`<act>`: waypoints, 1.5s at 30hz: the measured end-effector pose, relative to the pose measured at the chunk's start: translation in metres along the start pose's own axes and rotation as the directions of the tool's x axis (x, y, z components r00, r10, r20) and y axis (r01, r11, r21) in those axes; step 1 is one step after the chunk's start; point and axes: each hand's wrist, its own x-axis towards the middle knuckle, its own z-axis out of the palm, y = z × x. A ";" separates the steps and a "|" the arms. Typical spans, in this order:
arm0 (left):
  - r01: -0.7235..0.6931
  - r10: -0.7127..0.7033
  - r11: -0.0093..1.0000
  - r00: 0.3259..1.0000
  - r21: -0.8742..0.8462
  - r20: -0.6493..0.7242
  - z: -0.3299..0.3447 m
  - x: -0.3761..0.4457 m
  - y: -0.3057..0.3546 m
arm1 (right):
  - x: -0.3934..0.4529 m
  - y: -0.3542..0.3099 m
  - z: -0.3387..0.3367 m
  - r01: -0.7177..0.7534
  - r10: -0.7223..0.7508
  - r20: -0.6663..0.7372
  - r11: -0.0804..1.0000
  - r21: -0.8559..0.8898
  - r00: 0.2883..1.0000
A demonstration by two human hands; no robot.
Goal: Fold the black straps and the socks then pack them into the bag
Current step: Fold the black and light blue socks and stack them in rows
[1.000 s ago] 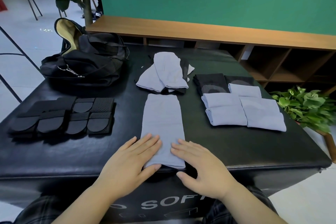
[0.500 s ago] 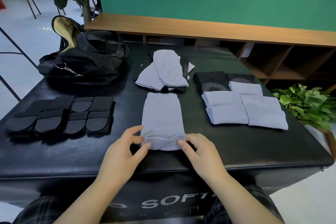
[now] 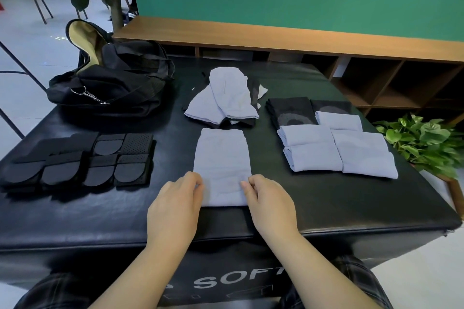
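Observation:
A pale grey sock (image 3: 222, 158) lies flat in the middle of the black padded table (image 3: 326, 203), its near end doubled over itself. My left hand (image 3: 175, 206) pinches the left edge of that fold. My right hand (image 3: 270, 202) pinches the right edge. Behind it sits a loose pile of unfolded socks (image 3: 226, 98). Folded grey and black socks (image 3: 336, 143) lie in rows at the right. Folded black straps (image 3: 80, 160) are lined up at the left. The black bag (image 3: 110, 83) stands open at the far left.
A wooden shelf unit (image 3: 351, 57) runs behind the table below a green wall. A potted plant (image 3: 424, 140) stands off the table's right edge. A larger plant and a chair are at the far left on the floor.
Both hands lay flat on the sock's near end; they then lifted that end and have folded it away from me, so the fold now reaches further up the sock.

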 end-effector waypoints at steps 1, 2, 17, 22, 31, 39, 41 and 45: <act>-0.034 0.034 0.999 0.999 0.027 -0.007 0.002 0.001 -0.001 | 0.000 0.000 0.000 -0.002 0.002 -0.002 1.000 -0.003 1.000; -0.065 0.065 0.997 0.998 0.051 -0.013 0.004 0.002 -0.003 | 0.000 -0.001 0.000 -0.006 0.006 -0.004 1.000 -0.008 1.000; -0.495 0.497 0.865 0.868 -0.080 0.014 0.013 -0.008 -0.019 | 0.000 0.002 0.007 0.083 -0.084 -0.052 0.996 -0.027 0.995; -0.346 0.346 0.938 0.938 -0.003 -0.018 0.013 -0.007 -0.012 | -0.004 0.002 0.004 0.126 -0.125 -0.062 0.992 0.011 0.990; -0.116 0.122 0.986 0.991 0.122 -0.050 0.020 -0.007 -0.009 | -0.014 0.003 -0.003 0.321 -0.320 -0.027 0.939 0.125 0.947; -0.117 0.125 0.990 0.988 0.080 -0.092 0.020 -0.007 -0.013 | -0.011 0.009 0.006 0.243 -0.213 -0.200 0.960 0.140 0.956; -0.142 0.148 0.989 0.981 0.051 -0.128 0.019 -0.008 -0.014 | -0.007 0.007 0.007 0.161 -0.142 -0.208 0.984 0.076 0.968; -0.249 0.251 0.968 0.958 0.036 -0.138 0.019 -0.008 -0.018 | -0.001 0.005 0.007 0.033 -0.035 -0.034 0.998 -0.047 0.999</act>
